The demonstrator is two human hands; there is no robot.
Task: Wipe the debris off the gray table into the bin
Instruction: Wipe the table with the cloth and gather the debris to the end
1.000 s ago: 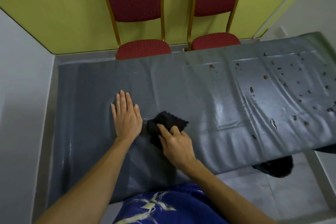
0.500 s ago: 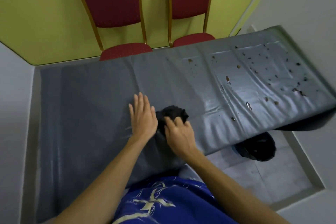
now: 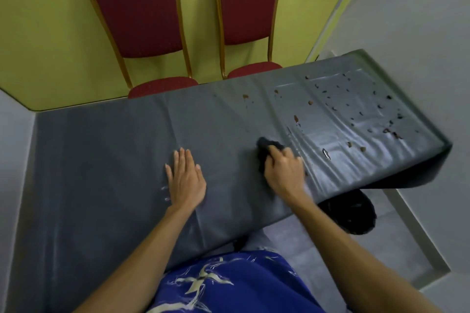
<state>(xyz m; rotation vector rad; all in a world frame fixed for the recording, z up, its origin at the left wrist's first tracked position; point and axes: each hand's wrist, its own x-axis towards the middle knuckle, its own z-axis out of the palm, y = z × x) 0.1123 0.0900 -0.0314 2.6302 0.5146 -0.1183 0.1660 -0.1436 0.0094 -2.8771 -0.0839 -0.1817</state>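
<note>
The gray table point(image 3: 106, 165) fills the middle of the view under a wrinkled gray cover. Small brown debris point(image 3: 356, 112) lies scattered over its right end. My right hand point(image 3: 284, 173) presses a crumpled black cloth point(image 3: 267, 148) onto the table just left of the debris. My left hand point(image 3: 185, 178) lies flat on the cover, fingers spread, well to the left of the cloth. A black bin point(image 3: 353, 213) stands on the floor below the table's near right edge, partly hidden by the table.
Two red chairs with gold frames point(image 3: 142, 20) point(image 3: 246, 5) stand behind the table against a yellow-green wall. White walls close in at the left and right. Gray floor point(image 3: 396, 244) shows to the right of my blue shirt point(image 3: 229, 284).
My right hand has slid the black cloth to the right, away from my left hand and up to the debris. The left hand stays flat. The camera view has shifted.
</note>
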